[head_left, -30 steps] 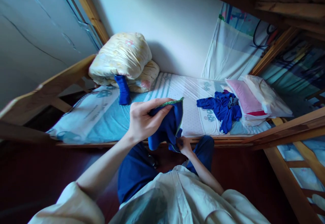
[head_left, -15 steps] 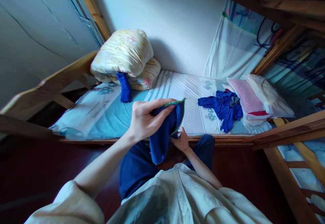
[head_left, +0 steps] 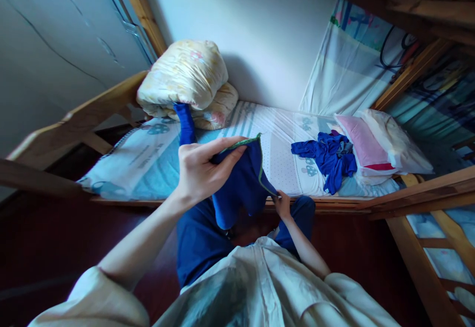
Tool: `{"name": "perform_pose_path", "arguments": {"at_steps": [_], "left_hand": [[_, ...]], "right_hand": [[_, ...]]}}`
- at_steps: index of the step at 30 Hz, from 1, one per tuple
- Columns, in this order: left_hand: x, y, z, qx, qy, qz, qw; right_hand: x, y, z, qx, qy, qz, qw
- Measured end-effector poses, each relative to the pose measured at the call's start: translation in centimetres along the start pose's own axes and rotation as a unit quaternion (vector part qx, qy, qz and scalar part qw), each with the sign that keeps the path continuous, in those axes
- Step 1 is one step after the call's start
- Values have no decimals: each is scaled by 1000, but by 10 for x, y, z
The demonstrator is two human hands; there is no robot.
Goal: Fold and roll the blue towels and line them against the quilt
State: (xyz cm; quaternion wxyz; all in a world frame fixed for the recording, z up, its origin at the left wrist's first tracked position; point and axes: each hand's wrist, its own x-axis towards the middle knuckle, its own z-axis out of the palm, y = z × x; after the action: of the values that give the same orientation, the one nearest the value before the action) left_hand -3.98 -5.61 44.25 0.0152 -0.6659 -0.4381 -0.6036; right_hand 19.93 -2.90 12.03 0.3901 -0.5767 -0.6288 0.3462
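Note:
My left hand [head_left: 200, 171] is raised in front of me and pinches the green-trimmed edge of a dark blue garment [head_left: 243, 183]. My right hand [head_left: 282, 204] sits lower, near the bed's front rail, and pinches the same trimmed edge further along, so the edge is stretched between the two hands. The rest of the garment hangs down over my blue trousers. Behind it lies the bed [head_left: 148, 161] with a light blue patterned sheet.
A crumpled heap of blue clothes [head_left: 326, 155] lies on the mattress beside a pink and white pillow stack [head_left: 374, 144]. Folded yellow bedding [head_left: 185, 82] sits at the far left with a blue item [head_left: 184, 121] under it. Wooden bunk rails [head_left: 426, 188] frame the bed.
My right hand has slid right and down along the trimmed edge, pulling it taut. My left hand has shifted slightly left, holding the garment.

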Motion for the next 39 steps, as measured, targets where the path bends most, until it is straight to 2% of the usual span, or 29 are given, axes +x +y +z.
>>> {"name": "perform_pose_path", "arguments": {"at_steps": [3, 6, 11, 15, 18, 23, 28, 33, 39], "left_hand": [[2, -14, -5, 13, 45, -5, 999], [3, -35, -10, 39, 82, -43, 995], [2, -69, -18, 57, 79, -132, 986], [2, -85, -22, 73, 97, -162, 979], [5, -92, -24, 70, 126, -163, 976], [13, -106, -33, 86, 145, -180, 969], [14, -115, -41, 91, 150, -212, 962], [14, -116, -43, 67, 116, -240, 962], [19, -131, -48, 82, 124, -246, 958]], "right_hand": [[-2, 18, -27, -6, 11, 1, 1000], [-5, 24, -61, -7, 31, -4, 999], [-2, 12, -117, -28, 105, -17, 994], [-2, -4, -145, -41, 122, -36, 991], [-8, -14, -152, -46, 86, -50, 994], [-27, -21, -149, -40, -58, -51, 996], [-48, -14, -135, 6, -179, 25, 984], [-55, -5, -136, 50, -232, 123, 964], [-40, -18, -174, 42, -241, 100, 964]]}}
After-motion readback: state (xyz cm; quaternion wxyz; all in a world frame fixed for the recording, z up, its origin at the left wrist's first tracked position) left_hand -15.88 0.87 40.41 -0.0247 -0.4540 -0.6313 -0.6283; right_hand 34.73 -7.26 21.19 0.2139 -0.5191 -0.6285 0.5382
